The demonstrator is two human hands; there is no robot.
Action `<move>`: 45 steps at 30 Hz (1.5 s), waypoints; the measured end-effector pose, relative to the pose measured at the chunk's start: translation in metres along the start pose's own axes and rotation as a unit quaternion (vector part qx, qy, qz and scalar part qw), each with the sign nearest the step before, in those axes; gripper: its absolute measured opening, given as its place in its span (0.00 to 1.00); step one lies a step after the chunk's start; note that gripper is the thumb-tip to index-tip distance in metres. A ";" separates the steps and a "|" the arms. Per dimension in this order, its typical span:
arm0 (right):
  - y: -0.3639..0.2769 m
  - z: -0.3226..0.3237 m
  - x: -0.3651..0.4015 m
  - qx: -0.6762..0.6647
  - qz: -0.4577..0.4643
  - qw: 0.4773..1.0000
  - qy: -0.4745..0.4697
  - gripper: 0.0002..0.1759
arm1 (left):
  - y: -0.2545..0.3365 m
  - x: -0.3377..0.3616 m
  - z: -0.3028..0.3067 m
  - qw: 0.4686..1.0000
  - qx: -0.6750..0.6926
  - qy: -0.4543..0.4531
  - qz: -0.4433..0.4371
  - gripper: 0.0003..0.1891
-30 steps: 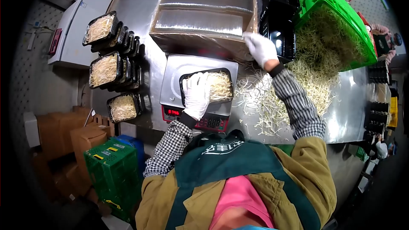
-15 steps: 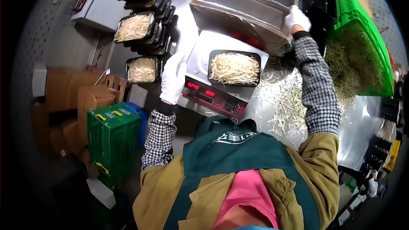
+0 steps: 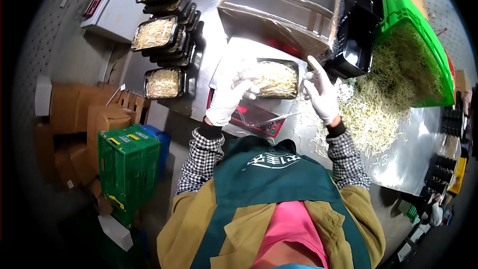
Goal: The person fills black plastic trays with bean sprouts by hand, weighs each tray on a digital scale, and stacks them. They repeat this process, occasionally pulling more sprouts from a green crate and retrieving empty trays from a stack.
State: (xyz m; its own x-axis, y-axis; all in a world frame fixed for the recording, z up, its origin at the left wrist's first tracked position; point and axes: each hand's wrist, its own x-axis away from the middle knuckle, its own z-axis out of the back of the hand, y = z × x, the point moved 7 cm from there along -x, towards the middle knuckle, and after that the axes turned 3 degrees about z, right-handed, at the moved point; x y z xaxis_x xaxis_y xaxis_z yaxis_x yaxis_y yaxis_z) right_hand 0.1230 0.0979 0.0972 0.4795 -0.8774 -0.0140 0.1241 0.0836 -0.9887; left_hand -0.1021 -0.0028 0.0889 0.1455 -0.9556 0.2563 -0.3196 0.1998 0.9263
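Observation:
A black tray of bean sprouts (image 3: pixel 277 76) sits on a digital scale (image 3: pixel 259 119). Both my gloved hands hold a clear plastic lid (image 3: pixel 269 112) just above and in front of that tray. My left hand (image 3: pixel 230 94) grips the lid's left edge, and my right hand (image 3: pixel 321 94) grips its right edge with one finger raised. The lid is see-through, so only its edges and glare show. Part of the scale's red display is hidden behind the lid and my left hand.
A cardboard box of stacked clear lids (image 3: pixel 289 0) stands behind the scale. Empty black trays (image 3: pixel 356 35) and a tipped green crate (image 3: pixel 416 45) spilling loose sprouts (image 3: pixel 371 114) lie at right. Filled trays (image 3: pixel 158 34) are stacked at left. A green crate (image 3: pixel 128 169) and cardboard boxes (image 3: pixel 82 129) stand on the floor.
My right hand came back from the lid box holding a clear lid. My left hand rose from beside the scale and took the lid's other edge.

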 end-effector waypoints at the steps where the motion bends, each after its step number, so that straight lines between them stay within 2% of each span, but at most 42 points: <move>1: 0.020 0.003 0.000 0.005 -0.014 1.000 0.025 0.28 | -0.008 -0.003 -0.007 1.000 -0.010 -0.028 -0.003 0.24; 2: 0.029 0.008 -0.007 0.097 0.089 0.990 0.049 0.22 | -0.010 -0.007 -0.015 0.998 -0.028 -0.043 0.020 0.25; 3: 0.038 0.012 -0.011 0.194 0.184 0.959 0.091 0.17 | -0.013 -0.015 -0.016 0.999 -0.027 -0.045 0.016 0.25; 4: 0.063 0.015 -0.018 0.171 0.061 0.978 0.097 0.13 | -0.019 -0.028 -0.012 0.999 -0.026 -0.046 0.011 0.25; 5: 0.069 0.016 -0.025 0.168 0.061 0.975 0.129 0.13 | -0.034 -0.047 0.006 0.976 -0.207 0.017 -0.065 0.29; 6: 0.073 0.016 -0.033 0.165 0.061 0.971 0.161 0.13 | -0.016 -0.051 0.001 0.917 -0.358 0.072 -0.162 0.30; 7: 0.086 0.015 -0.043 0.151 0.022 0.973 0.174 0.13 | 0.002 -0.051 -0.013 0.822 -0.494 0.127 -0.253 0.30; 8: 0.099 0.014 -0.050 0.136 -0.015 0.973 0.187 0.14 | 0.014 -0.047 -0.030 0.695 -0.611 0.178 -0.335 0.31; 9: 0.102 0.010 -0.051 0.167 -0.038 0.963 0.208 0.15 | 0.007 -0.051 -0.040 0.669 -0.661 0.154 -0.302 0.35; 12: 0.097 -0.006 -0.051 0.287 0.051 0.926 0.242 0.13 | -0.034 -0.069 -0.049 0.647 -0.698 0.132 -0.277 0.31; 13: 0.093 -0.009 -0.054 0.310 0.049 0.922 0.227 0.13 | -0.045 -0.074 -0.045 0.648 -0.712 0.125 -0.240 0.30; 14: 0.091 -0.009 -0.052 0.343 0.090 0.901 0.249 0.14 | -0.055 -0.079 -0.041 0.647 -0.725 0.117 -0.203 0.29; 15: 0.091 -0.008 -0.050 0.305 0.072 0.906 0.285 0.14 | -0.063 -0.083 -0.038 0.646 -0.737 0.109 -0.165 0.28; 16: 0.092 -0.006 -0.046 0.267 0.053 0.907 0.320 0.15 | -0.065 -0.083 -0.036 0.643 -0.738 0.118 -0.168 0.27; 19: 0.118 -0.007 -0.058 0.205 -0.014 0.955 0.215 0.17 | -0.067 -0.085 -0.035 0.626 -0.746 0.141 -0.180 0.25; 20: 0.130 -0.005 -0.063 0.193 -0.067 0.967 0.152 0.18 | -0.067 -0.085 -0.036 0.613 -0.753 0.147 -0.186 0.24; 22: 0.145 -0.004 -0.072 0.136 -0.057 0.982 0.119 0.18 | -0.067 -0.085 -0.037 0.600 -0.761 0.153 -0.194 0.24; 24: 0.154 -0.003 -0.070 0.107 -0.057 0.983 0.139 0.17 | -0.067 -0.086 -0.038 0.597 -0.762 0.152 -0.197 0.24; 27: 0.157 -0.005 -0.063 0.104 -0.087 0.977 0.166 0.16 | -0.069 -0.087 -0.036 0.615 -0.755 0.153 -0.167 0.25; 29: 0.129 -0.008 -0.053 0.152 -0.103 0.966 0.184 0.17 | -0.074 -0.083 -0.035 0.627 -0.742 0.162 -0.173 0.26; 30: 0.122 -0.011 -0.048 0.178 -0.090 0.965 0.170 0.23 | -0.075 -0.082 -0.035 0.632 -0.736 0.166 -0.177 0.27; 32: 0.128 -0.017 -0.028 0.343 -0.130 0.921 0.129 0.30 | -0.071 -0.084 -0.034 0.653 -0.724 0.152 -0.160 0.28; 34: 0.128 -0.017 -0.023 0.340 -0.148 0.923 0.102 0.29 | -0.071 -0.080 -0.035 0.678 -0.710 0.134 -0.135 0.29; 35: 0.129 -0.019 -0.025 0.337 -0.146 0.925 0.099 0.28 | -0.064 -0.075 -0.037 0.661 -0.717 0.144 -0.171 0.27; 38: 0.128 -0.023 -0.028 0.337 -0.130 0.926 0.112 0.26 | -0.069 -0.081 -0.026 0.682 -0.692 0.146 -0.185 0.27; 39: 0.130 -0.023 -0.028 0.336 -0.126 0.926 0.115 0.26 | -0.064 -0.080 -0.017 0.695 -0.661 0.192 -0.208 0.23; 42: 0.128 -0.022 -0.025 0.323 -0.124 0.930 0.124 0.26 | -0.081 -0.094 0.043 0.819 -0.449 0.322 -0.153 0.20; 43: 0.127 -0.022 -0.025 0.317 -0.122 0.932 0.126 0.26 | -0.091 -0.104 0.056 0.963 -0.165 0.204 -0.066 0.17; 44: 0.125 -0.021 -0.025 0.318 -0.110 0.933 0.131 0.26 | -0.098 -0.097 0.056 0.984 0.003 0.180 -0.007 0.14; 45: 0.126 -0.021 -0.026 0.317 -0.097 0.934 0.136 0.27 | -0.111 -0.105 0.065 0.986 0.027 0.165 -0.029 0.13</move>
State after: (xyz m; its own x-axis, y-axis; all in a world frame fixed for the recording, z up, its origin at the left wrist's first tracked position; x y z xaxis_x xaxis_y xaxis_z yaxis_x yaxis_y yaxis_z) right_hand 0.1078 0.1218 -0.0298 0.1676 -0.9853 0.0338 0.7161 0.0981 -0.6911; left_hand -0.1426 0.0612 -0.0582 0.4582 -0.8408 0.2885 -0.3508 0.1271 0.9278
